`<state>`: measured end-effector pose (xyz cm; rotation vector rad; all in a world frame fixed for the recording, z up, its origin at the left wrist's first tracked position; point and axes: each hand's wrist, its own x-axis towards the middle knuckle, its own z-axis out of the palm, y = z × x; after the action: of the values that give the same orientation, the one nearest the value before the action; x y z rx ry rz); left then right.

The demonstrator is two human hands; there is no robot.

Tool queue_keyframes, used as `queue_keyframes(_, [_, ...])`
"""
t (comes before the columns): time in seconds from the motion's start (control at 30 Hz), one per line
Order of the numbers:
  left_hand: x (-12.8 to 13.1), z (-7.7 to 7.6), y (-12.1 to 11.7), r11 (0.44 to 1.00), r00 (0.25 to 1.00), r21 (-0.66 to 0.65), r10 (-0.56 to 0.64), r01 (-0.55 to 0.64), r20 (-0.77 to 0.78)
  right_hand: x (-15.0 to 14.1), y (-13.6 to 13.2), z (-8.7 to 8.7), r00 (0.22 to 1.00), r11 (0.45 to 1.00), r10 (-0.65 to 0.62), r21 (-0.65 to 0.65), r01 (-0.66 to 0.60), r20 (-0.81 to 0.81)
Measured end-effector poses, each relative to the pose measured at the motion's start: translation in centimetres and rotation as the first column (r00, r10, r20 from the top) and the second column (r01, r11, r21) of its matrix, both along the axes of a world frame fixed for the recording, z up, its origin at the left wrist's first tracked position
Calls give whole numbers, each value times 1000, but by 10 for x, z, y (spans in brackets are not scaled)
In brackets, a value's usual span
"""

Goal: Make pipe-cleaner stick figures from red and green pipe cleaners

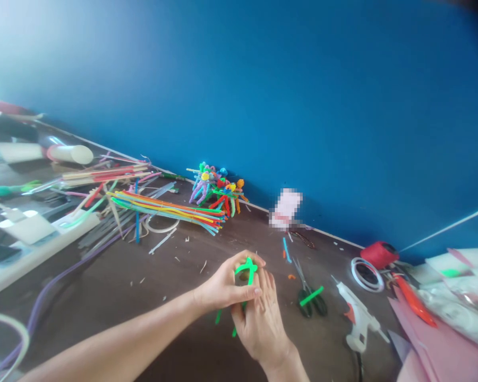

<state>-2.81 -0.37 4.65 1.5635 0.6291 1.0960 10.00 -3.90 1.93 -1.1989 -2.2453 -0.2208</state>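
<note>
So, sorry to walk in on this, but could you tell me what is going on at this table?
A person is holding a bright green pipe cleaner between their left hand and right hand, above a brown tabletop. To the right lie scissors, with a green piece across them, and a white hot glue gun. Farther off, a bundle of multicoloured pipe cleaners lies near a cluster of pipe-cleaner figures by the blue wall.

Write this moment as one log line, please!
left hand: holds green pipe cleaner | right hand: holds it too | nearby: scissors
</note>
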Motion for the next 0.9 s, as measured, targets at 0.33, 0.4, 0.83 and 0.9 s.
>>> queue_keyframes(0.33, [3, -2, -2, 996, 998, 63, 55, -57, 40, -1, 0, 7, 989, 995, 71, -55, -79, -127])
queue_keyframes(0.4, [3, -1, -2, 991, 993, 73, 106, -109, 50, -1, 1, 15, 975, 986, 77, -130, -106, -210])
queue_keyframes(0.83, [-2, -4, -1, 957, 936, 285, 141, -46, -323, 15, -1, 20, 853, 995, 93, 9, -103, -514])
queue_keyframes(0.9, [0, -5, -2, 957, 920, 290, 140, -31, -366, 14, -2, 21, 856, 988, 122, -18, -152, -503])
